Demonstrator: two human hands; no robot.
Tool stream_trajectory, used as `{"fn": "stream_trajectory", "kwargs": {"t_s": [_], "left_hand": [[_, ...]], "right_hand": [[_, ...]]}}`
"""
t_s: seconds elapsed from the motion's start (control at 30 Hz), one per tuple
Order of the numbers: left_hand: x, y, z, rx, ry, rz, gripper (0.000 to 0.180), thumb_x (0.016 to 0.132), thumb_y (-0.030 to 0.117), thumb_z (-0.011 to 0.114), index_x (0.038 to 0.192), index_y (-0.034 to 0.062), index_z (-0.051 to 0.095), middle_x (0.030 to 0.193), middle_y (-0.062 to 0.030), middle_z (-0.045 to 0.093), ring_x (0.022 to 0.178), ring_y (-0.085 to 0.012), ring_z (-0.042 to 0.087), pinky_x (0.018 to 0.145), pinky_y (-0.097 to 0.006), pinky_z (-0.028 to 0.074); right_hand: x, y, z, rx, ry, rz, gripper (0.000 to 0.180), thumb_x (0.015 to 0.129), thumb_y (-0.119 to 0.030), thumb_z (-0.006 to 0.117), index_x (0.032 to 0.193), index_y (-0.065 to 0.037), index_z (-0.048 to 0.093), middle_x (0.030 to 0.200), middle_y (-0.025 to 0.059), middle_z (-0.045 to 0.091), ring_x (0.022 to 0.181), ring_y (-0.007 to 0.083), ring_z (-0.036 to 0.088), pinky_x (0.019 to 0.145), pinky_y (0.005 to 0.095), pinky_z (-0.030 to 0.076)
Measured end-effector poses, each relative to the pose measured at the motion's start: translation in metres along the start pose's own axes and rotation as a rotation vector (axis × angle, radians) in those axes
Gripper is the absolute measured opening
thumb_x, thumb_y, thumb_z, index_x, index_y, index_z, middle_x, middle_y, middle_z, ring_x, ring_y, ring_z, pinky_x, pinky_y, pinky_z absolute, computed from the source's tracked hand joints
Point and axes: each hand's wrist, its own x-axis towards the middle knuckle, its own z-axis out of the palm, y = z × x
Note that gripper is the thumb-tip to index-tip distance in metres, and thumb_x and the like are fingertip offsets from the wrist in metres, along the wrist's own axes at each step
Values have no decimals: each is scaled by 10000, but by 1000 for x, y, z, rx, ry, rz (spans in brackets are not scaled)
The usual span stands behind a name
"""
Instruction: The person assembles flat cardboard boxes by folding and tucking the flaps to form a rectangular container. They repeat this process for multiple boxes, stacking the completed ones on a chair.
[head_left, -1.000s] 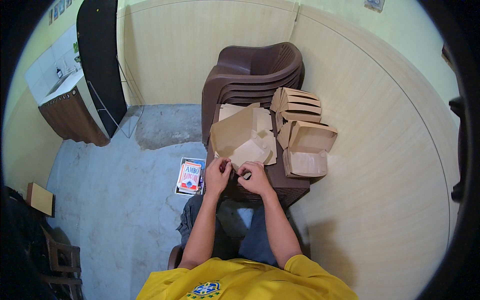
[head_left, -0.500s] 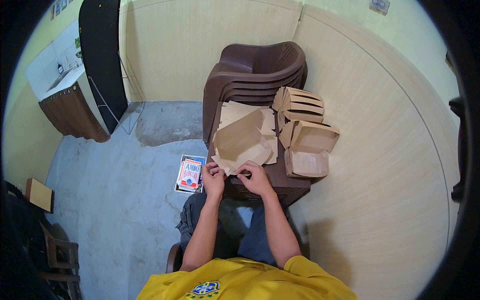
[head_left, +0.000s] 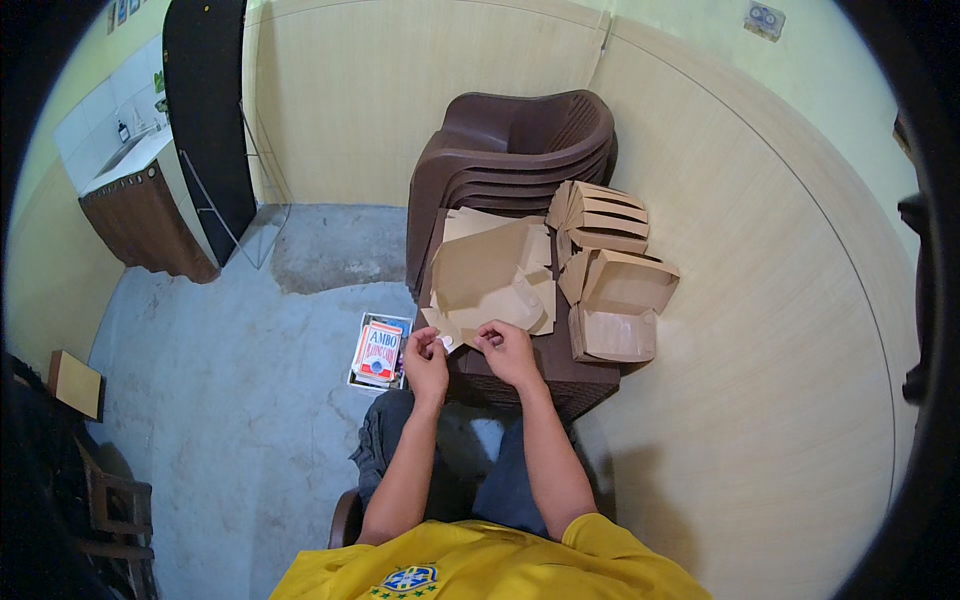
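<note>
A half-folded brown cardboard box (head_left: 478, 268) lies on flat cardboard blanks (head_left: 478, 222) atop a brown woven-textured surface. Its large panel leans up at the back, and its side flaps stand partly raised. My left hand (head_left: 427, 368) pinches the near left corner of the box, fingers bent round a small flap. Close by on the right, my right hand (head_left: 510, 355) grips the near edge with thumb and curled fingers. Both fingertips partly hide the flaps between them.
Stacked brown plastic chairs (head_left: 520, 140) stand behind the work surface. Folded cardboard boxes, one group (head_left: 603, 215) behind an open box (head_left: 615, 330), sit at the right beside the panelled wall. A white bin (head_left: 352, 378) of packets stands on the floor at the left.
My right hand has shifted slightly, its fingers less tucked under the near edge. The box's back panel sits a little lower and flatter. My left hand stays at the near left corner.
</note>
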Motion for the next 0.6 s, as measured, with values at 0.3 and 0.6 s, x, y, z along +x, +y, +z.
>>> {"fn": "stream_trajectory", "kwargs": {"t_s": [0.3,0.6], "left_hand": [[4,9,0,182,-4,168,150,980,-16,667,1115,-12,731,1056,-112,733,926,-200,717,828,-321,564],[-18,43,15,217,-108,359,221,960,-27,693,1167,4,764,1151,-119,714,988,-211,729,857,-318,582]], "right_hand": [[11,16,3,172,80,97,143,928,-73,782,1035,19,764,881,87,768,777,143,699,736,314,579],[11,11,-2,160,-11,140,157,945,-61,765,1077,19,794,959,126,806,841,171,743,783,332,596]]}}
